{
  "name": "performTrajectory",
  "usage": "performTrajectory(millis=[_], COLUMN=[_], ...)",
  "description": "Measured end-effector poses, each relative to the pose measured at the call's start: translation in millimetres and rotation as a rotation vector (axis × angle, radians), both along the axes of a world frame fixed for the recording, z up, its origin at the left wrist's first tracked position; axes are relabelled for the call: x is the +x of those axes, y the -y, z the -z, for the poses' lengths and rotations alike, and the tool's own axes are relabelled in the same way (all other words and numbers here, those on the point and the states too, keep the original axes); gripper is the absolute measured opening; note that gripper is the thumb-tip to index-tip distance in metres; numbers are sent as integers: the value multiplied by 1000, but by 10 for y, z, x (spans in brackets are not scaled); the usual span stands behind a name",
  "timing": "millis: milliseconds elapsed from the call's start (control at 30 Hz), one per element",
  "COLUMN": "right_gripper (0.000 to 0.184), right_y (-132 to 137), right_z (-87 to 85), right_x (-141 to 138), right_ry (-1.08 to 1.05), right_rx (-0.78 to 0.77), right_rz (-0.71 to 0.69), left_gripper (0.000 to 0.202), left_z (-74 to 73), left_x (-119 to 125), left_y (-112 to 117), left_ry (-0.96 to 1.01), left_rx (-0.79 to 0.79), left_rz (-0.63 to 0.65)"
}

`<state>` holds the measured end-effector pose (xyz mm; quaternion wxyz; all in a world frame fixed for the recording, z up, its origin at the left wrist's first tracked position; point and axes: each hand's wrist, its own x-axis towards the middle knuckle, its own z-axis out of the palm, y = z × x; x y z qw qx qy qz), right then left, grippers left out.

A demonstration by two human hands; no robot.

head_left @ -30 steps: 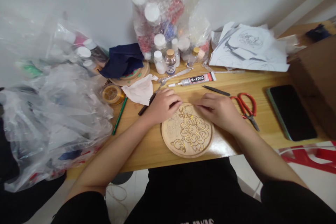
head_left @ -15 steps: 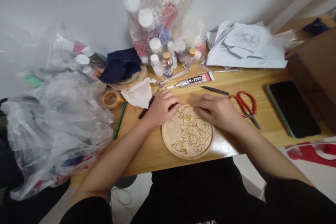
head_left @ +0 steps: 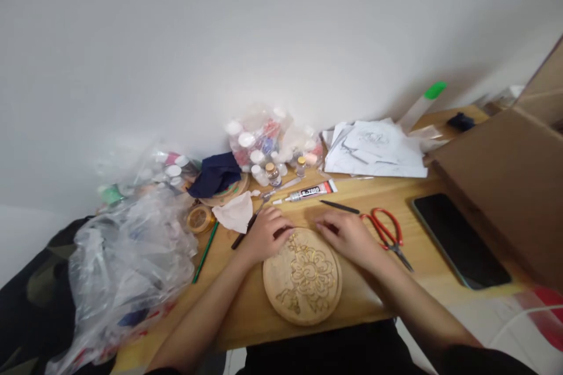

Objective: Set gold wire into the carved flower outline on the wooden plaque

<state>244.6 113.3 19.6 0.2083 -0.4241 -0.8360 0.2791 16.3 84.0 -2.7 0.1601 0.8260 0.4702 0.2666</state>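
A round wooden disc (head_left: 302, 276) with a carved flower pattern outlined in gold lies near the table's front edge. My left hand (head_left: 265, 235) rests on its upper left rim, fingers curled, a dark thin thing showing under the fingertips. My right hand (head_left: 347, 237) lies on the upper right rim with fingers pressed together and pointing left. What either hand pinches is too small to make out.
Behind the disc lie a glue tube (head_left: 310, 191), a black stick (head_left: 339, 207), red scissors (head_left: 387, 231), a white tissue (head_left: 236, 212) and a green pencil (head_left: 204, 251). A phone (head_left: 460, 240) and cardboard box (head_left: 510, 176) sit right; plastic bags (head_left: 127, 263) left; bottles (head_left: 264, 146) and papers (head_left: 373, 149) behind.
The camera has tilted up, so the table sits lower in the picture and more wall shows. Both hands stay on the disc's upper rim.
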Motion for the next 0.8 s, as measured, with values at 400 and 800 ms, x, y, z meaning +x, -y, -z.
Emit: performTrajectory(millis=[400,800], right_gripper=[22,16], right_y=[-9,-23], right_z=[59,33], right_x=[28,116], right_ry=[206,170], right_rx=[11,12], right_rz=[151,95], left_gripper=[19,22], left_z=[-47,-51], left_x=[96,131], left_y=[55,127], left_ry=[-45,-181], left_rx=[-74,-33], left_rz=[-83,-152])
